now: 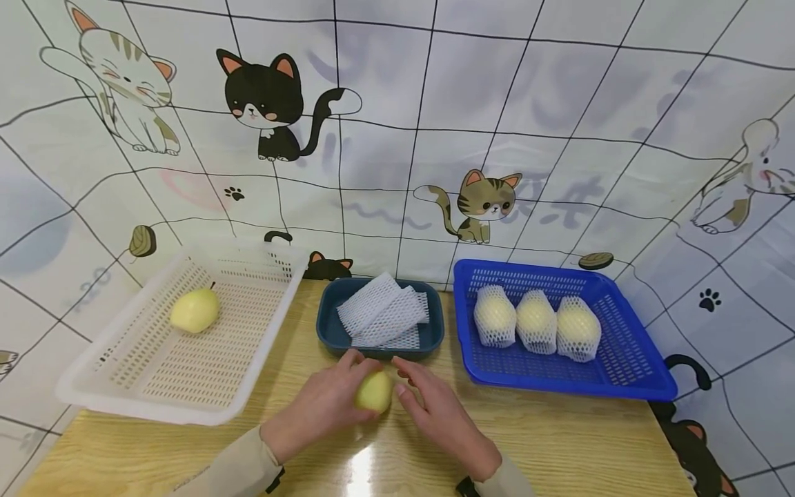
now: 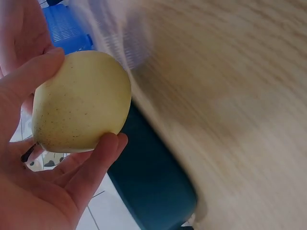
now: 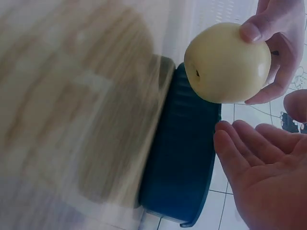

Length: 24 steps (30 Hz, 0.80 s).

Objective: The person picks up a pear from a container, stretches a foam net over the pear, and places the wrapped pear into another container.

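Observation:
My left hand (image 1: pixel 329 393) grips a pale yellow pear (image 1: pixel 375 392), thumb and fingers round its sides, in front of the dark teal bin. In the left wrist view the same pear (image 2: pixel 84 100) shows fine brown specks, with its dark stem near the palm. My right hand (image 1: pixel 437 414) is just to the right of the pear, holding nothing. The right wrist view shows the fingers (image 3: pixel 252 143) of that hand extended and apart from the pear (image 3: pixel 228 62). White foam net sleeves (image 1: pixel 385 314) lie in the teal bin (image 1: pixel 326 331) just beyond the hands.
At the left, a white basket (image 1: pixel 242 386) holds one bare pear (image 1: pixel 195 310). The blue basket (image 1: pixel 515 376) at the right holds several pears in foam nets, among them a netted pear (image 1: pixel 537 321). A cat-print cloth (image 1: pixel 385 152) hangs behind the wooden table (image 1: pixel 559 442).

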Motion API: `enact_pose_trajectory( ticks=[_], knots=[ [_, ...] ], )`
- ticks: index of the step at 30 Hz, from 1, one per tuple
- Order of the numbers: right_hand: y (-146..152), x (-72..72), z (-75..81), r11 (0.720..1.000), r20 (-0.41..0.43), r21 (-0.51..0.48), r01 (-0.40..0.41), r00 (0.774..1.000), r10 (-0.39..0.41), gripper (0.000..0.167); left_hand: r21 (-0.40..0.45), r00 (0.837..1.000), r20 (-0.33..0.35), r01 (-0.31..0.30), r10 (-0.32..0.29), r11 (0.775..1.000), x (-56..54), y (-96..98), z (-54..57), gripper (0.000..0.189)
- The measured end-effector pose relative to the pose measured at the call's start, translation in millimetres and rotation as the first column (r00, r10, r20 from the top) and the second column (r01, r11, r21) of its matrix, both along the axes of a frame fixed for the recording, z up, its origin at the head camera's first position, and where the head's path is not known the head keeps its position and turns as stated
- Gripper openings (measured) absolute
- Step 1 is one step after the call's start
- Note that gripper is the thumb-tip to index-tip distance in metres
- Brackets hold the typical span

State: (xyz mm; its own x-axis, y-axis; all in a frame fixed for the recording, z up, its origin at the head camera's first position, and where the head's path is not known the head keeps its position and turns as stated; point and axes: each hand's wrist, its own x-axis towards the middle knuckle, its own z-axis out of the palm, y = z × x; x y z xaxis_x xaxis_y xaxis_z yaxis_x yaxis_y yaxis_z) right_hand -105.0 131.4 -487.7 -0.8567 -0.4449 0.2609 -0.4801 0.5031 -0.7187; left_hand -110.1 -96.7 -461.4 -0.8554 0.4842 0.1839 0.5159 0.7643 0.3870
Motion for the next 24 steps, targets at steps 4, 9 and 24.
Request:
enact_pose_trajectory(
  ticks=[4,9,24],
  knots=[
    [0,0.1,-5.2,1.000,0.073,-0.016,-0.011,0.997,0.012,0.046,-0.017,0.999,-0.038,-0.008,0.007,1.000,2.5,0.3,-6.2,0.076],
    [0,-1.6,-10.4,0.998,0.183,-0.033,-0.051,0.982,0.056,0.046,-0.017,0.997,-0.080,-0.009,0.008,1.000,5.3,1.1,-14.7,0.091],
    [4,-3.1,-17.7,0.993,0.344,-0.084,-0.077,0.933,0.102,0.050,0.145,0.998,0.047,0.030,-0.037,0.989,7.4,-0.1,-29.3,0.090]
  ],
)
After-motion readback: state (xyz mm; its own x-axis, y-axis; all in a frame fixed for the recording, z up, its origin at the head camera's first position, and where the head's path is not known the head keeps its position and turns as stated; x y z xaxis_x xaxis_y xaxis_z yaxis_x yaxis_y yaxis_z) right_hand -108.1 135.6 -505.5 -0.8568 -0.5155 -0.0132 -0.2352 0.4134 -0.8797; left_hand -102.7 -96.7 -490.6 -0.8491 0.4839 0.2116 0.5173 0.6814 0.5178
